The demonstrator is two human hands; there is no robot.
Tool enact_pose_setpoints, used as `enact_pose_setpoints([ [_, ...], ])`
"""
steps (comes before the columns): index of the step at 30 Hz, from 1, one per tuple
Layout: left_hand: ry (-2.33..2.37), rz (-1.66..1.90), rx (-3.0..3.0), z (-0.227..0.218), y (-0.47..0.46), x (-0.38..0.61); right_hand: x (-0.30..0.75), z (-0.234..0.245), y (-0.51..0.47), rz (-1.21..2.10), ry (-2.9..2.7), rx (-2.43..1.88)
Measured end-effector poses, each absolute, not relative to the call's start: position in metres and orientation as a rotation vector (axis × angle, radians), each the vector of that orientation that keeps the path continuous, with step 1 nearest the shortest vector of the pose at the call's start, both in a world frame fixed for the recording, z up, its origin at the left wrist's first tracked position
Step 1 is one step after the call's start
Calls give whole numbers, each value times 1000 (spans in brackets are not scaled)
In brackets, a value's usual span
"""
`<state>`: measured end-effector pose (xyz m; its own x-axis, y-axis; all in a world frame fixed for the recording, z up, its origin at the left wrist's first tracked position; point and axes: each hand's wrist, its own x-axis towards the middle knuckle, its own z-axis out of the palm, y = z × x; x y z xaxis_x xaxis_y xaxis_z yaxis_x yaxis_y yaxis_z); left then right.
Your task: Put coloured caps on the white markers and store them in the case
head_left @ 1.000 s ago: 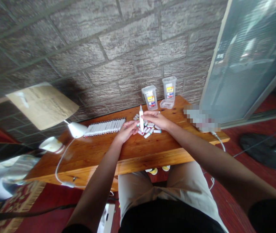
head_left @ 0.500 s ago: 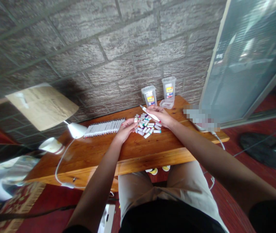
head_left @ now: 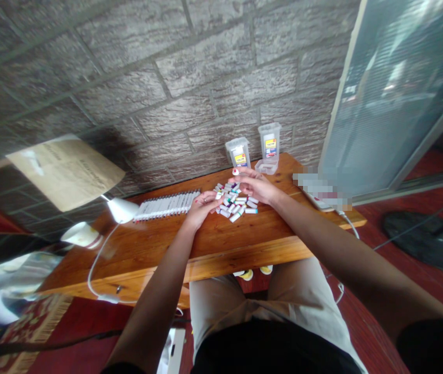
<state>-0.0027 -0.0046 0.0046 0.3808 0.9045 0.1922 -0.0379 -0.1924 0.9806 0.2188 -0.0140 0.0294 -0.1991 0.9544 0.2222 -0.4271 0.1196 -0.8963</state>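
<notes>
My left hand (head_left: 201,206) pinches a small white marker cap (head_left: 218,196) between thumb and fingertips, at the left side of a pile of loose caps (head_left: 237,206). The caps are white with coloured ends. Above the pile's far side, my right hand (head_left: 255,185) grips a white marker (head_left: 236,171). Its red-tipped end faces me, so most of the barrel is hidden. To the left of my left hand, a row of white markers (head_left: 166,204) lies side by side on the wooden table (head_left: 221,236).
Two clear plastic boxes, a nearer one (head_left: 239,151) and a farther one (head_left: 270,141), stand against the brick wall. A lamp (head_left: 122,209), its cord and a paper cup (head_left: 83,234) are on the left. A blurred-out device (head_left: 318,192) with a cable lies right.
The marker in my right hand has turned from lying slantwise across the fingers to pointing end-on toward me. My left hand has stayed nearly still with the cap.
</notes>
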Motion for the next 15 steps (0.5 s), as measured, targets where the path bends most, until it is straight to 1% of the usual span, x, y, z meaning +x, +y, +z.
enact_pose_setpoints([
  [7, 815, 1074, 1539, 1, -1, -3, 216, 29, -13, 1353, -1098, -598],
  [15, 818, 1053, 1548, -1, 1, -4, 212, 18, -11, 1194, -1339, -688],
])
